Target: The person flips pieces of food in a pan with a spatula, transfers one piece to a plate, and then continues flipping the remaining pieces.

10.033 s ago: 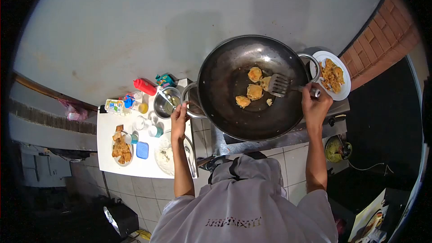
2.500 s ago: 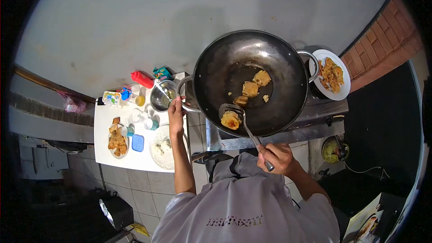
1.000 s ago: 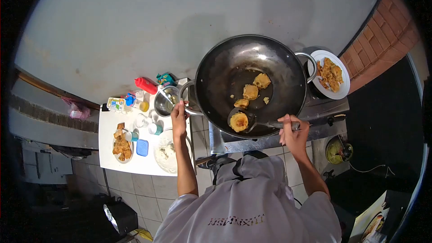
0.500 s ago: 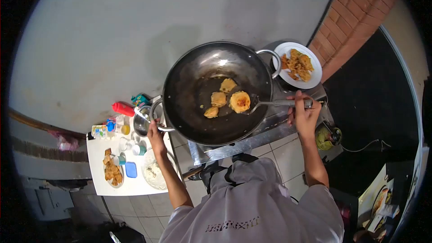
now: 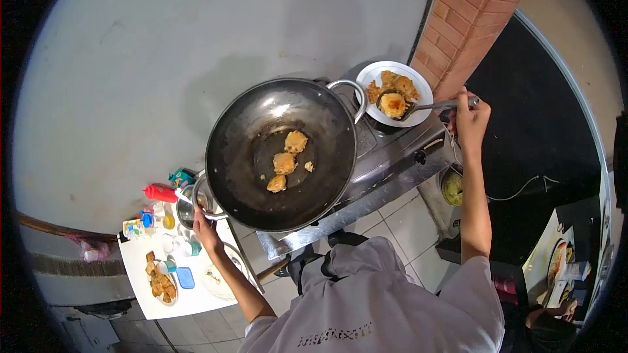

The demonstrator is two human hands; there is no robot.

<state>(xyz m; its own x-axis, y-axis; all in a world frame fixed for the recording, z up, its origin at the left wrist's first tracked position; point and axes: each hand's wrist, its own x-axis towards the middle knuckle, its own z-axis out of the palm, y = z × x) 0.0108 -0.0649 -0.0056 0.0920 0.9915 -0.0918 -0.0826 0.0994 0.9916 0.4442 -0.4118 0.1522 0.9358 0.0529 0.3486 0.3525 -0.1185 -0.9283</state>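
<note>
My left hand is closed at the left loop handle of a large dark wok, which stands on the stove. Three golden fritters and a few crumbs lie in the bottom of the wok. With my right hand I grip the end of a metal spatula, stretched out to the right. Its blade carries a round browned fritter over a white plate of fried pieces behind the wok's right handle. The blade is partly hidden by the fritter.
To the left, a white table bears a plate of fried pieces, a red bottle, a metal bowl and a blue-lidded box. A green gas cylinder stands right of the stove. A brick pillar rises behind the plate.
My right hand has carried the spatula with one fritter out of the wok, up and right over the white plate. My left hand stays at the wok handle. The view has shifted.
</note>
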